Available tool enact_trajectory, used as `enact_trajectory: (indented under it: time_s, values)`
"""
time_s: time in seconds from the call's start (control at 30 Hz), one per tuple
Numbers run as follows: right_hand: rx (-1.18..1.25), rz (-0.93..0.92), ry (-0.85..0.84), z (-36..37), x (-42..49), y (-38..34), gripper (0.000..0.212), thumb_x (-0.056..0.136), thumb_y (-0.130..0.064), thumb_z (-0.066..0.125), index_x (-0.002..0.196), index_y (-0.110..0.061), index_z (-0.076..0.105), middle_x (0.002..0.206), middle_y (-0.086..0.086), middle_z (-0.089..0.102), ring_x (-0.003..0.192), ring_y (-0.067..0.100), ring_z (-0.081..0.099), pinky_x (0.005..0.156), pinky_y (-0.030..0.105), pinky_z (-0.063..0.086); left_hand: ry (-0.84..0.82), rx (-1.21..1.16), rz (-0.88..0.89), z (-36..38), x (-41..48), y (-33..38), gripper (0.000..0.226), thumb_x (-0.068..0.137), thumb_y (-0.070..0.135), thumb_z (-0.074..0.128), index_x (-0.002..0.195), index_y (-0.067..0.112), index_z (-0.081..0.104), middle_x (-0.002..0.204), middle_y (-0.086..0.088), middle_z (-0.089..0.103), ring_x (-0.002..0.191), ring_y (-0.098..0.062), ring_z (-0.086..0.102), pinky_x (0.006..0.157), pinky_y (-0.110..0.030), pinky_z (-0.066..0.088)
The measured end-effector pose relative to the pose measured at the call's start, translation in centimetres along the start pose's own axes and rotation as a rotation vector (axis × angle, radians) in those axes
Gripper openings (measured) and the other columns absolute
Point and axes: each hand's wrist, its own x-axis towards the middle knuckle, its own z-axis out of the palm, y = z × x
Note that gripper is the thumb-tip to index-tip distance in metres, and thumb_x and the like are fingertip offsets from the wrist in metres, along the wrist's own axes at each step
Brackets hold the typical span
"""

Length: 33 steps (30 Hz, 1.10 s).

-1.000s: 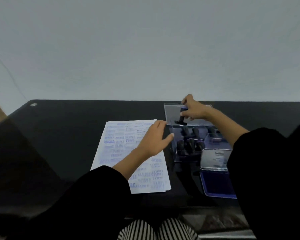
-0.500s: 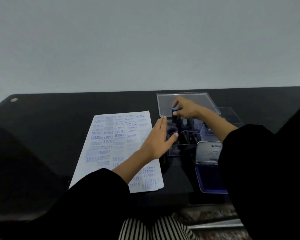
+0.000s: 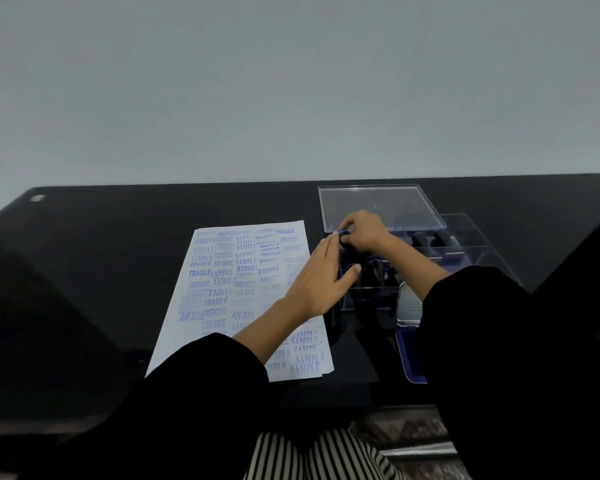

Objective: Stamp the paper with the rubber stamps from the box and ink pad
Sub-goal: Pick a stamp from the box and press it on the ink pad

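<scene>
A white paper (image 3: 236, 289) covered with blue stamp prints lies on the black table (image 3: 118, 244). To its right stands a clear stamp box (image 3: 465, 258) holding several dark stamps. My right hand (image 3: 364, 232) pinches the blue-topped handle of a rubber stamp (image 3: 344, 234) at the box's near-left corner. My left hand (image 3: 321, 278) rests flat, fingers apart, at the paper's right edge against the box. The blue ink pad (image 3: 407, 355) lies open in front of the box, mostly hidden by my right sleeve.
The clear box lid (image 3: 378, 202) lies flat behind the box. The ink pad's raised lid (image 3: 409, 306) stands just in front of the box. Striped trousers show below the table's front edge.
My right hand has carried the stamp from over the lid down and left to the box's corner. My left hand slid closer to the box. The camera view has shifted.
</scene>
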Motion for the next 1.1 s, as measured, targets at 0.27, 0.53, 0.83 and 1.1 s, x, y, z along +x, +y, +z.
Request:
enact_trajectory:
  time_s: [0.27, 0.53, 0.83, 1.1]
  values:
    - [0.039, 0.053, 0.012, -0.1, -0.1, -0.2, 0.021, 0.09, -0.009, 0.059, 0.109, -0.004, 0.066, 0.111, 0.019, 0.065, 0.089, 0.03, 0.064, 0.083, 0.037, 0.054, -0.012, 0.013, -0.006, 0.0, -0.1, 0.0, 0.069, 0.098, 0.04, 0.037, 0.15, 0.009, 0.004, 0.158, -0.006, 0.01, 0.146, -0.017, 0.01, 0.116, -0.027, 0.014]
    - [-0.119, 0.012, 0.086, -2.5, -1.5, 0.3, 0.014, 0.084, -0.008, 0.065, 0.095, 0.0, 0.07, 0.101, 0.016, 0.07, 0.091, 0.028, 0.065, 0.076, 0.03, 0.05, 0.031, 0.09, 0.01, -0.1, -0.2, 0.4, 0.067, 0.099, 0.037, 0.036, 0.149, 0.008, 0.005, 0.159, -0.007, 0.002, 0.147, -0.018, 0.002, 0.118, -0.029, 0.009]
    - [-0.276, 0.048, 0.01, -5.3, -4.2, 1.4, 0.017, 0.084, -0.013, 0.065, 0.093, 0.001, 0.069, 0.094, 0.017, 0.07, 0.081, 0.027, 0.063, 0.068, 0.028, 0.046, 0.048, 0.173, 0.144, -0.2, 0.3, 2.0, 0.058, 0.099, 0.036, 0.036, 0.149, 0.012, 0.019, 0.158, -0.003, 0.013, 0.147, -0.018, 0.005, 0.118, -0.03, 0.008]
    - [-0.483, 0.07, -0.021, -4.8, -7.3, 1.8, 0.028, 0.085, -0.024, 0.066, 0.105, -0.004, 0.062, 0.109, 0.015, 0.063, 0.099, 0.031, 0.062, 0.076, 0.034, 0.048, -0.006, 0.272, 0.125, 0.2, 0.3, 3.0, 0.059, 0.099, 0.036, 0.036, 0.148, 0.01, 0.019, 0.157, -0.005, 0.015, 0.147, -0.02, 0.006, 0.12, -0.034, 0.01]
